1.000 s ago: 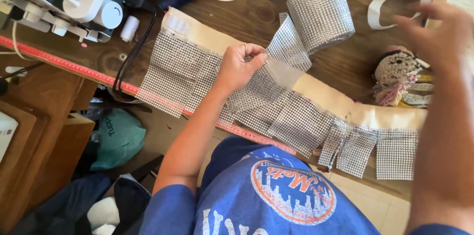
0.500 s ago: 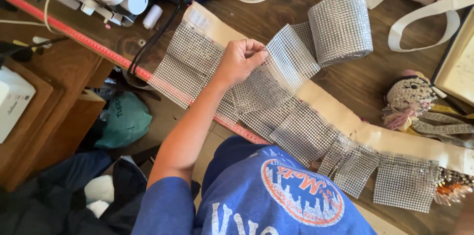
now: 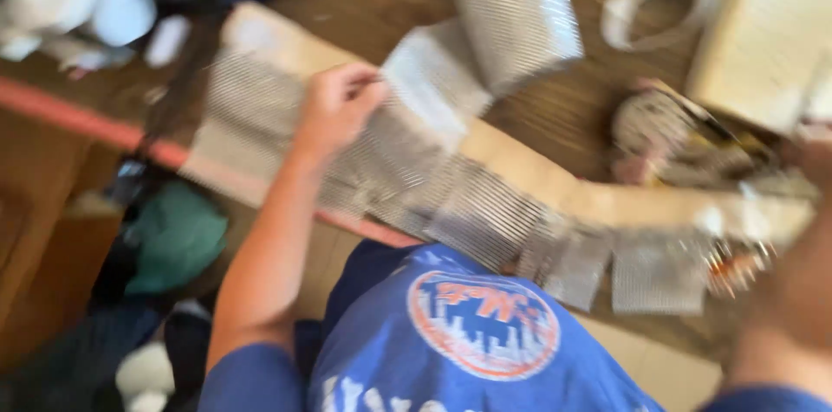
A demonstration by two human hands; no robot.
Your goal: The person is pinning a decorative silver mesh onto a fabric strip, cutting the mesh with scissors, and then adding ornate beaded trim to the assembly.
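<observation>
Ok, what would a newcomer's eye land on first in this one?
The silvery mesh ribbon strip runs across the wooden table, with its roll standing at the top. The left hand pinches the strip near the middle. The picture is blurred.

I see silver grid-patterned mesh ribbon (image 3: 485, 213), brown wooden table (image 3: 563, 109), blue shirt (image 3: 468, 334) with orange round emblem, green cloth (image 3: 173, 234) lower left.

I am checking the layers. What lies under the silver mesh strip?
A tan paper strip lies under the silver mesh strip, on the wooden table. Anything beneath is covered.
</observation>
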